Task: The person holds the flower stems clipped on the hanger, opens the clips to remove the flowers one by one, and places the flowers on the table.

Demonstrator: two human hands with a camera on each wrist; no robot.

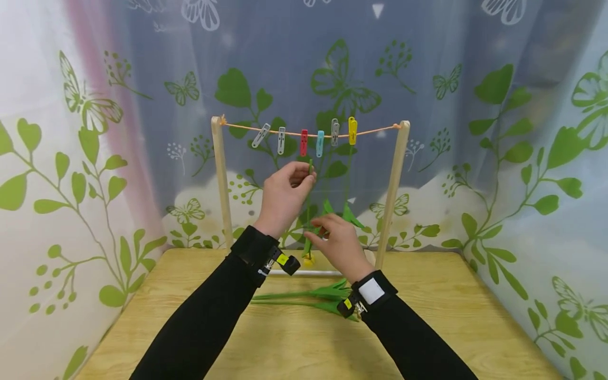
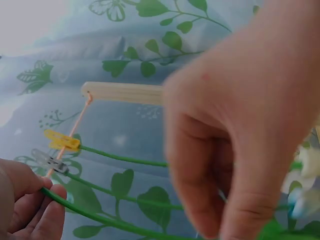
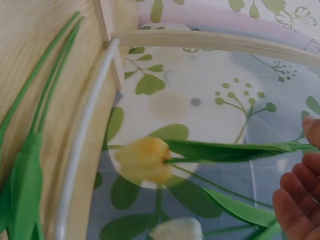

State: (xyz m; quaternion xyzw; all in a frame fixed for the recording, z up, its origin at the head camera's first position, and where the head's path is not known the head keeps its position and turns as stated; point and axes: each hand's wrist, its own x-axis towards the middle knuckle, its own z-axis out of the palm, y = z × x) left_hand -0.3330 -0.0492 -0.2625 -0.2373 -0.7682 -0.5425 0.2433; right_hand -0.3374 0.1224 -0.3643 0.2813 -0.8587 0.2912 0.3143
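Note:
My left hand (image 1: pixel 283 196) pinches the upper end of a green stem just under the rope. The stem belongs to a yellow tulip (image 3: pixel 145 160), which hangs bloom down. Lower on that stem, my right hand (image 1: pixel 340 247) hovers with thumb and fingers apart; in the right wrist view a gap shows around the stem. A yellow clothespin (image 1: pixel 352 131) and a grey clothespin (image 2: pixel 50 161) each hold another hanging stem. Left of those, a light blue clothespin (image 1: pixel 320 143) and a red clothespin (image 1: pixel 304 142) are on the rope (image 1: pixel 375 131) with nothing hanging from them.
Two wooden posts (image 1: pixel 394 184) carry the rope, with a white bar (image 1: pixel 304 273) low between them. More tulips (image 1: pixel 304 295) lie on the wooden table (image 1: pixel 190 316) in front. Two further grey clothespins (image 1: pixel 281 140) are at the rope's left. A white tulip (image 3: pixel 177 230) hangs beside the yellow one.

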